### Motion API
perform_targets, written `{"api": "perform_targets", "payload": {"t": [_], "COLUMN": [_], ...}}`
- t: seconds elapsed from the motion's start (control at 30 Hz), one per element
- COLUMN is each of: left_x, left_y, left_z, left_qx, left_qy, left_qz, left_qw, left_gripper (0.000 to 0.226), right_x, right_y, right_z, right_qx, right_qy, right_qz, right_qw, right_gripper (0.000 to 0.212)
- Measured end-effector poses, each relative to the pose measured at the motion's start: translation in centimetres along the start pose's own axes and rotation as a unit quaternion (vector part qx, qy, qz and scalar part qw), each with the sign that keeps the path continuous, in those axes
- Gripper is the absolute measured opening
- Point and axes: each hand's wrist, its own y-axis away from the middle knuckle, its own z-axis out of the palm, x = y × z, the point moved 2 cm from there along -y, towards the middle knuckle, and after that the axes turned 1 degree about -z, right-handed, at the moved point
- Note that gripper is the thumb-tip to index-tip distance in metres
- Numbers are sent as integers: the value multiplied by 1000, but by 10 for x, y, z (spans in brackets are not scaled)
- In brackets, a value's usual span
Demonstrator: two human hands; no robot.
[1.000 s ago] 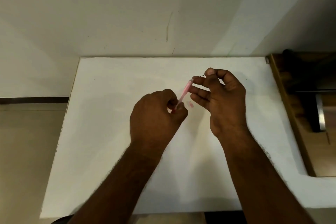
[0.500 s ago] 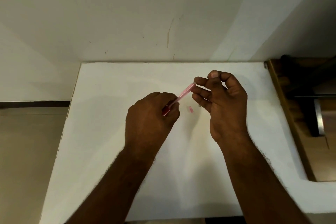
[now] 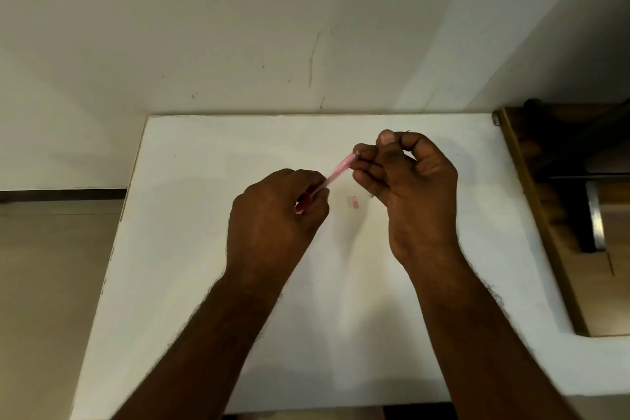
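Hands work above the white desk (image 3: 204, 249), close together but not touching. The left hand (image 3: 276, 215) is curled round the lower, reddish end of a slim pink tube (image 3: 335, 171); the tube slants up and to the right across the gap; its upper tip is pinched by the bent fingers of the right hand (image 3: 414, 187), thumb pressed on top. So the tube bridges the two hands, held off the desk. A thin dark sliver pokes out past the right hand's knuckles; what it is I cannot tell. A small pink piece (image 3: 354, 202) lies on the desk below the tube, between the hands, untouched. A wooden frame (image 3: 559, 249) borders the desk's right edge.
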Motion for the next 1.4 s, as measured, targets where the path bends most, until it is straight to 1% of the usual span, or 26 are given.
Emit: {"api": "perform_targets", "payload": {"t": [0.07, 0.2, 0.33, 0.43, 0.5, 0.57, 0.63, 0.7, 0.77, 0.83, 0.93, 0.97, 1.03, 1.17, 1.23, 1.33, 1.4], "left_x": [-1, 1, 1, -1, -4, -6, -9, -12, -15, -18, -19, -19, -20, -22, -23, -25, -25], "left_y": [0, -1, -3, -5, -6, -7, -8, -10, -13, -14, -14, -14, -14, -16, -16, -16, -16], "left_z": [0, -3, -6, -8, -9, -9, -10, -12, -15, -17, -18, -18, -18, -17, -16, -15, -13], "left_qx": [-2, 8, 7, 5, 7, 11, 19, 32, 46, 53, 53, 53, 50, 48, 46, 36, 29], "left_qy": [12, 0, 0, 7, 17, 25, 23, 29, 39, 42, 44, 45, 43, 36, 36, 29, 24], "left_qz": [-5, 8, 9, 0, -12, -24, -31, -39, -49, -60, -66, -66, -66, -68, -71, -75, -73], "left_qw": [1000, 1000, 1000, 1000, 1000, 999, 999, 998, 997, 996, 995, 995, 996, 996, 996, 996, 997], "left_gripper": [16, 18, 20, 22, 20, 19, 19, 18, 16, 15, 14, 13, 13, 14, 14, 14, 13], "right_x": [1, 2, 7, 9, 12, 20, 30, 37, 45, 47, 37, 32, 25, 25, 29, 34, 35], "right_y": [0, -1, -2, -7, -12, -16, -17, -12, -8, -5, -7, -9, -14, -15, -13, -12, -12], "right_z": [0, -1, -1, -8, -16, -25, -27, -22, -16, -13, -17, -21, -31, -38, -34, -31, -31], "right_qx": [-4, -23, -66, -48, -18, 2, -5, -23, -44, -49, -4, 19, 45, 16, 7, 5, 2], "right_qy": [13, 61, 111, 113, 149, 251, 373, 468, 523, 556, 591, 597, 607, 612, 621, 647, 647], "right_qz": [-11, -40, -30, -19, -20, -26, -41, -71, -94, -111, -150, -156, -137, -64, -59, -70, -67], "right_qw": [1000, 997, 991, 992, 988, 968, 927, 880, 846, 822, 793, 787, 782, 788, 781, 759, 760], "right_gripper": [11, 10, 9, 13, 12, 15, 13, 11, 18, 23, 22, 20, 19, 12, 13, 10, 7]}}
